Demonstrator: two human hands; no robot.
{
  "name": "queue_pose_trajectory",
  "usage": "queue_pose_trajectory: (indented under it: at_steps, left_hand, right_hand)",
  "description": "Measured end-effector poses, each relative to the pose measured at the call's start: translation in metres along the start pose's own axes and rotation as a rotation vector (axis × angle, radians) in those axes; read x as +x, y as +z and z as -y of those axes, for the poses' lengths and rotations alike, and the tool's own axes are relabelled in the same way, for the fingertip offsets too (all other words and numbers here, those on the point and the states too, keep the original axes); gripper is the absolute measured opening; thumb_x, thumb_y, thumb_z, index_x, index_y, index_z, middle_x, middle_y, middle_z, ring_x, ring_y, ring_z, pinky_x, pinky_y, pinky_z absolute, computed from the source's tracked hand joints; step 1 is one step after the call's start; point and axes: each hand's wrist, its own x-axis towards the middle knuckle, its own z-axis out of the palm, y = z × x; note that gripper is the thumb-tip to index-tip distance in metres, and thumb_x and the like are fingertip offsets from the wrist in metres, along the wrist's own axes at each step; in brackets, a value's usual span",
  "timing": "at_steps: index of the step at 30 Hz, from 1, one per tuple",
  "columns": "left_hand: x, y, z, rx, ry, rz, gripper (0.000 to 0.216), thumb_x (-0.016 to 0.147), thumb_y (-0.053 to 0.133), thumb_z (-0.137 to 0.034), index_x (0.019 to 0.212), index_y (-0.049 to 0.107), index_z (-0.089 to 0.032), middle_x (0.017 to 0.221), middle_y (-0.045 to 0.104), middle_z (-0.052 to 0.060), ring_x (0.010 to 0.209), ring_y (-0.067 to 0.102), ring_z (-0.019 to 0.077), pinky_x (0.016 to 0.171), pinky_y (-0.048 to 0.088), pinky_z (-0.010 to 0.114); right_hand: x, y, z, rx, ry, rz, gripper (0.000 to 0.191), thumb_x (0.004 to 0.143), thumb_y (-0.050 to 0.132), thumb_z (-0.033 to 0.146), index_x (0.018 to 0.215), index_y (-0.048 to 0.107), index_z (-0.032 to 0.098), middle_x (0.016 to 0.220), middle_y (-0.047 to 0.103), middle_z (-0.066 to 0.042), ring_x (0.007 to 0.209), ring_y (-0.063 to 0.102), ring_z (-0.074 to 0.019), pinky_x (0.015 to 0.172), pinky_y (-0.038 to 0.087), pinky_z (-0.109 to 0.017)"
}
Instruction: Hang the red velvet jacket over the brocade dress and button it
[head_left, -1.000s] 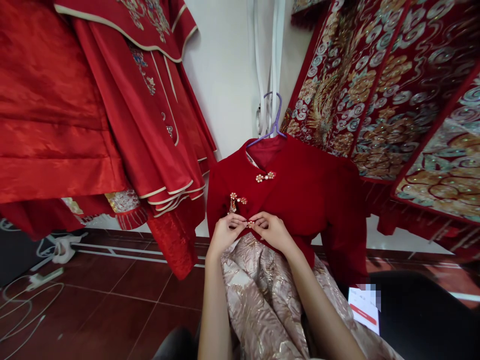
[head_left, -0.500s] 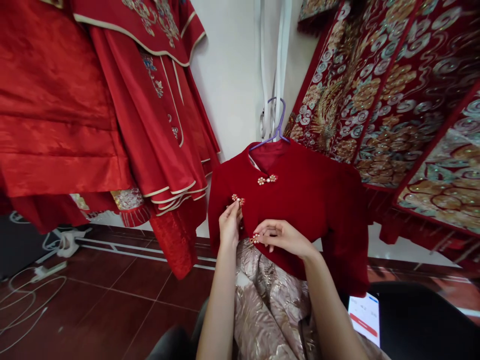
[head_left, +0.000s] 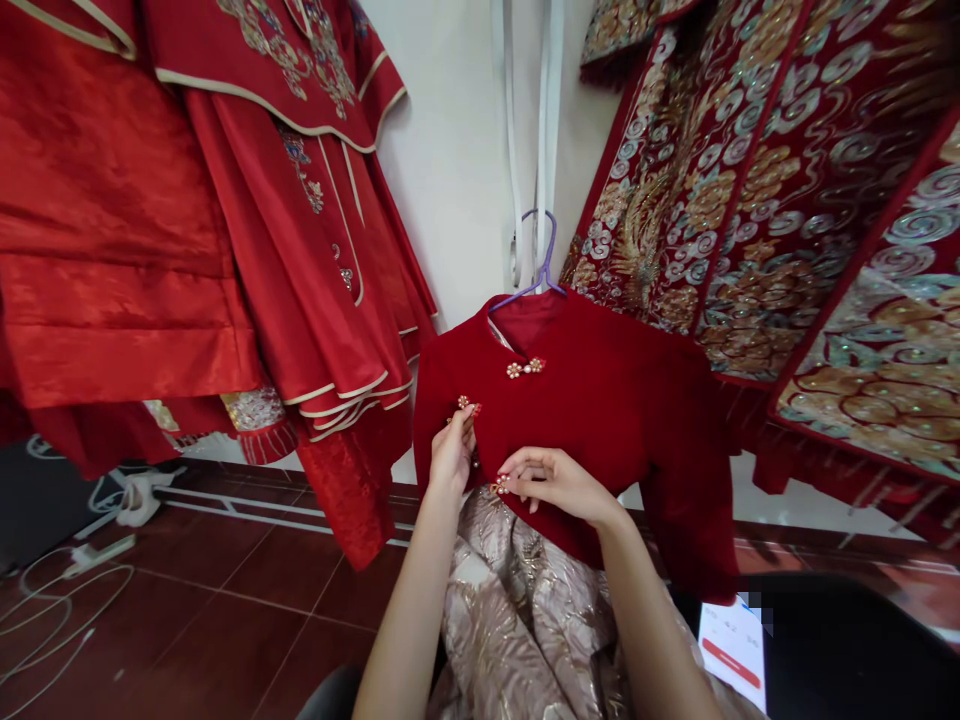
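A dark red velvet jacket (head_left: 585, 390) hangs in front of me on a purple hanger (head_left: 544, 265). Beaded flower fasteners run down its front: the collar fastener (head_left: 525, 368) is joined, with pearls and gold petals. My left hand (head_left: 454, 450) pinches at the side fastener (head_left: 463, 402), its fingertips covering part of it. Lower down, at the hem, the fingers of my right hand (head_left: 559, 483) close on another beaded fastener (head_left: 500, 486). Below the jacket, a shiny pinkish-gold brocade skirt (head_left: 517, 620) spreads between my forearms.
Red garments (head_left: 292, 230) with pale piping hang at the left, and an embroidered red garment (head_left: 742, 200) at the right. White straps (head_left: 551, 130) run above the hanger. A phone (head_left: 731, 645) lies by a black seat (head_left: 847, 650). Cables (head_left: 67, 600) trail over the tiled floor.
The view has shifted slightly, so the jacket sits lower and further left. My left fingertips now cover the right part of the side fastener. My right fingers have drawn closer around the lower one.
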Motion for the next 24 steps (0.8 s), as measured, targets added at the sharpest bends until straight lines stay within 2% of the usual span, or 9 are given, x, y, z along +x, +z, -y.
queue_pose_trajectory:
  at_steps: [4, 8, 10, 12, 15, 17, 19, 21, 24]
  left_hand:
    - [-0.002, 0.001, -0.004, 0.063, -0.011, -0.035, 0.011, 0.076, 0.068, -0.021, 0.081, 0.070, -0.012, 0.096, 0.073, 0.010, 0.083, 0.068, 0.0136, 0.079, 0.050, 0.024]
    - [-0.004, -0.001, -0.015, 0.078, -0.072, 0.053, 0.011, 0.075, 0.069, -0.023, 0.082, 0.068, -0.015, 0.092, 0.072, 0.007, 0.076, 0.065, 0.0103, 0.075, 0.049, 0.020]
    - [-0.008, -0.003, -0.022, 0.062, -0.173, 0.092, 0.017, 0.078, 0.067, -0.033, 0.082, 0.067, -0.016, 0.086, 0.071, 0.005, 0.069, 0.063, 0.0086, 0.069, 0.049, 0.019]
    - [-0.013, -0.001, -0.029, 0.094, -0.316, 0.127, 0.034, 0.081, 0.059, -0.050, 0.080, 0.065, -0.016, 0.077, 0.069, 0.005, 0.060, 0.060, 0.0093, 0.061, 0.048, 0.020]
    - [-0.021, 0.012, -0.039, 0.298, -0.461, 0.230, 0.054, 0.078, 0.047, -0.068, 0.079, 0.064, -0.016, 0.067, 0.066, 0.005, 0.058, 0.059, 0.0138, 0.055, 0.046, 0.024]
    - [-0.022, 0.028, -0.045, 0.483, -0.314, 0.304, 0.049, 0.074, 0.056, -0.065, 0.080, 0.066, -0.017, 0.068, 0.067, 0.005, 0.064, 0.060, 0.0163, 0.059, 0.045, 0.025]
    - [-0.018, 0.046, -0.051, 0.658, 0.057, 0.347, 0.033, 0.069, 0.071, -0.048, 0.080, 0.068, -0.017, 0.073, 0.068, 0.004, 0.071, 0.060, 0.0169, 0.066, 0.044, 0.025]
    - [-0.010, 0.063, -0.058, 0.799, 0.434, 0.396, 0.021, 0.069, 0.074, -0.035, 0.082, 0.069, -0.019, 0.078, 0.068, 0.005, 0.074, 0.059, 0.0169, 0.071, 0.043, 0.026]
    - [0.001, 0.077, -0.063, 0.998, 0.752, 0.543, 0.011, 0.073, 0.072, -0.026, 0.083, 0.071, -0.021, 0.082, 0.067, 0.005, 0.079, 0.056, 0.0188, 0.084, 0.041, 0.031]
  right_hand:
    - [-0.001, -0.001, -0.001, 0.011, -0.013, 0.008, 0.028, 0.075, 0.071, 0.036, 0.095, 0.066, 0.016, 0.077, 0.062, -0.001, 0.067, 0.057, -0.0101, 0.053, 0.049, -0.020]
    - [-0.002, -0.001, 0.001, -0.002, -0.010, 0.010, 0.027, 0.076, 0.071, 0.036, 0.094, 0.065, 0.017, 0.078, 0.063, -0.001, 0.066, 0.057, -0.0094, 0.053, 0.048, -0.020]
    - [-0.002, -0.002, 0.002, -0.007, 0.000, 0.020, 0.027, 0.076, 0.071, 0.036, 0.094, 0.065, 0.016, 0.077, 0.063, -0.001, 0.064, 0.057, -0.0089, 0.054, 0.048, -0.021]
    - [-0.003, -0.003, 0.003, -0.004, 0.012, 0.040, 0.028, 0.075, 0.071, 0.035, 0.094, 0.065, 0.015, 0.077, 0.063, -0.001, 0.064, 0.057, -0.0088, 0.054, 0.049, -0.021]
    - [-0.006, -0.005, 0.005, 0.003, 0.026, 0.066, 0.030, 0.075, 0.072, 0.036, 0.094, 0.064, 0.014, 0.079, 0.064, -0.002, 0.065, 0.057, -0.0091, 0.055, 0.050, -0.022]
    - [-0.009, -0.007, 0.006, 0.010, 0.037, 0.091, 0.029, 0.074, 0.072, 0.035, 0.092, 0.063, 0.014, 0.079, 0.064, -0.002, 0.068, 0.057, -0.0097, 0.057, 0.051, -0.022]
    - [-0.012, -0.009, 0.008, 0.014, 0.057, 0.128, 0.028, 0.074, 0.072, 0.035, 0.090, 0.062, 0.014, 0.079, 0.063, -0.002, 0.071, 0.057, -0.0103, 0.059, 0.052, -0.023]
    - [-0.017, -0.013, 0.010, 0.013, 0.082, 0.173, 0.027, 0.074, 0.072, 0.035, 0.089, 0.061, 0.015, 0.079, 0.062, -0.001, 0.073, 0.058, -0.0105, 0.063, 0.053, -0.024]
    - [-0.027, -0.020, 0.013, -0.005, 0.117, 0.241, 0.029, 0.076, 0.071, 0.036, 0.095, 0.060, 0.016, 0.083, 0.061, -0.001, 0.078, 0.059, -0.0114, 0.069, 0.054, -0.027]
